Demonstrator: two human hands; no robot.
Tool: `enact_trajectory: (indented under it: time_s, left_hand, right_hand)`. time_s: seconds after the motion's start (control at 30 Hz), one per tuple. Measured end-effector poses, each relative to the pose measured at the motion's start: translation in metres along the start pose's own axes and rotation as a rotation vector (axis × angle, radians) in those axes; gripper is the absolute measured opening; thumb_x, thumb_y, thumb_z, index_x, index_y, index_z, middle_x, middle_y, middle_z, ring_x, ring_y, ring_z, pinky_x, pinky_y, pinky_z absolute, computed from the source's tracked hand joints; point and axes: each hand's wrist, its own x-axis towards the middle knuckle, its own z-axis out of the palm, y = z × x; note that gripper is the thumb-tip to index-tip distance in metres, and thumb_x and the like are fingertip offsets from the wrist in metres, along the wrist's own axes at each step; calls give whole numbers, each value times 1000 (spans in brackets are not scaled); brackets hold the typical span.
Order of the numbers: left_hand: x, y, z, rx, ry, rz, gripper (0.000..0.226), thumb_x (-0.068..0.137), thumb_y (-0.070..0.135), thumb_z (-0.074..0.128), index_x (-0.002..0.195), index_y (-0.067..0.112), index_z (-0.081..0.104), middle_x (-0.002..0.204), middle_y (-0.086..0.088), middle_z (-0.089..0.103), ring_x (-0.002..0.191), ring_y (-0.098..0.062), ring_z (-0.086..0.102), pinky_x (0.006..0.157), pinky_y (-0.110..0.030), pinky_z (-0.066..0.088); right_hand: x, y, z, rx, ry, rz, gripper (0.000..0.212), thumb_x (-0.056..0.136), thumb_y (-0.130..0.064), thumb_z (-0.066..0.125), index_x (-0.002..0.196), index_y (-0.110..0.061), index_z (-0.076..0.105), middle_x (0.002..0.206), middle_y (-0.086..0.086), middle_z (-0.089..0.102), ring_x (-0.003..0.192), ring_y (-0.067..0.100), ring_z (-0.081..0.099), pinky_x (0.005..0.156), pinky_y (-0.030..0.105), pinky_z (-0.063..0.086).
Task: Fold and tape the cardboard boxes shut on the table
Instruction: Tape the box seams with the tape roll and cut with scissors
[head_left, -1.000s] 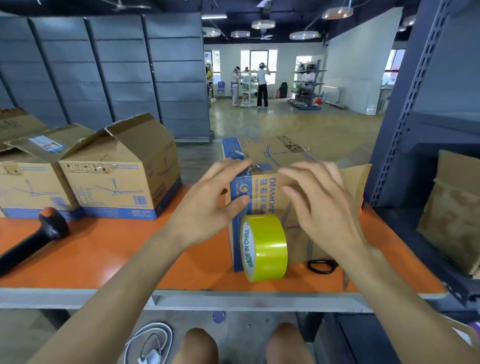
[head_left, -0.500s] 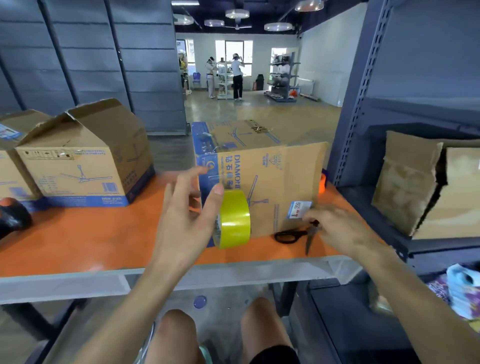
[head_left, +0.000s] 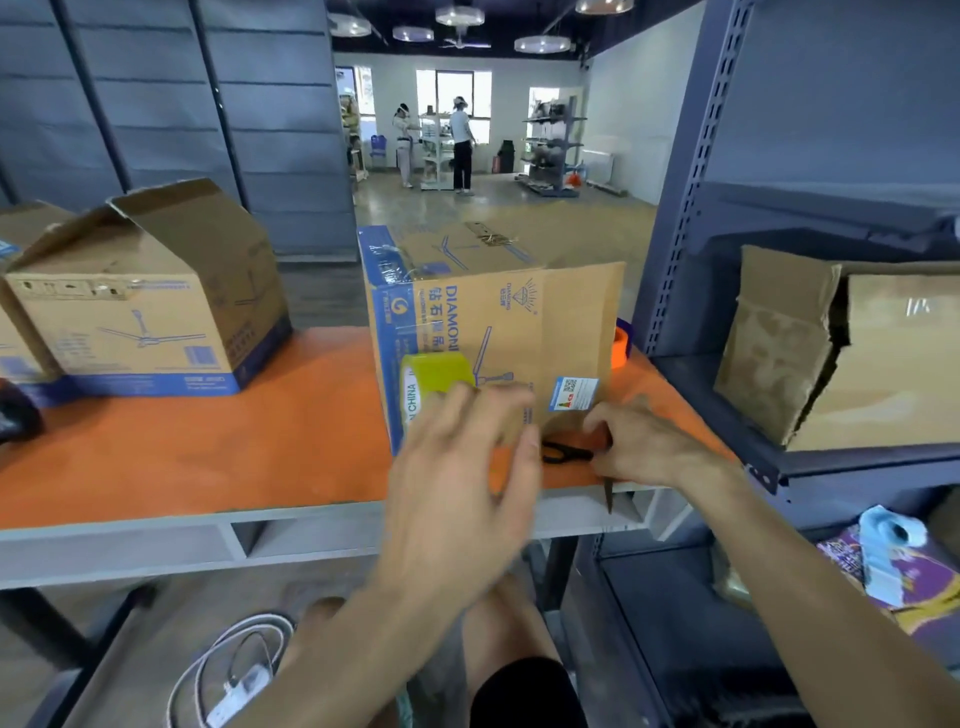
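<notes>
Now right hand (head_left: 644, 447) tight around the scissors (head_left: 563, 454), left hand (head_left: 467, 478) lower, loose-fingered, before the tape roll (head_left: 434, 374).

Overall: room is reading bright and even, mostly daylight, no harsh contrast.
Main source: windows (head_left: 454, 98) at the far wall are blowing out to white; round ceiling lamps (head_left: 460, 14) are glowing overhead.
Shadows: soft shade is lying under the orange table (head_left: 208, 441); lower shelving at right is sitting dim.
Glare: yellow tape roll (head_left: 431, 382) is catching a faint sheen.
Blur: left hand (head_left: 462, 483) is smearing heavily, fingers w/o clear edges; right hand (head_left: 644, 441) is smearing less; scissors (head_left: 563, 453) are showing as a dark streak.
Focus: print on the cardboard box (head_left: 498, 322) is reading sharp nr centre.
Distortion: wide-angle lens is bowing the rack upright (head_left: 680, 171) twd the frame edge.
</notes>
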Motion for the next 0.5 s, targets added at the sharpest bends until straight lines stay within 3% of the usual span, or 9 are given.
enact_trajectory:
  time_s: [0.1,0.2,0.37,0.5]
  left_hand:
    - [-2,12,27,32,-235,18,20,96,28,59,111,26,72,97,6,62,88,-21,64,71,-36,53]
    - [6,7,59,88,-445,-25,28,99,24,58,125,26,67,114,1,62,99,-27,66,79,-40,53]
    - [17,-12,104,288,-694,-69,55,94,8,58,146,19,45,141,-5,46,129,-32,51,98,-43,48]
    - [21,-21,125,312,-745,-44,67,93,13,64,152,20,34,146,-5,43,139,-29,38,106,-41,44]
  right_hand:
    - [-3,-8,5,33,37,-29,22,86,-36,70,104,-32,59,116,3,44,93,18,56,76,32,49]
    - [-7,-10,5,6,65,-27,13,91,-34,62,102,-29,58,111,2,40,82,13,49,61,25,39]
    - [-15,-5,13,-41,132,-5,43,94,-14,61,134,-17,45,119,11,38,104,32,53,89,37,48]
    - [-22,2,14,-38,169,-33,47,91,-3,58,134,-14,41,117,13,41,112,38,53,84,38,44]
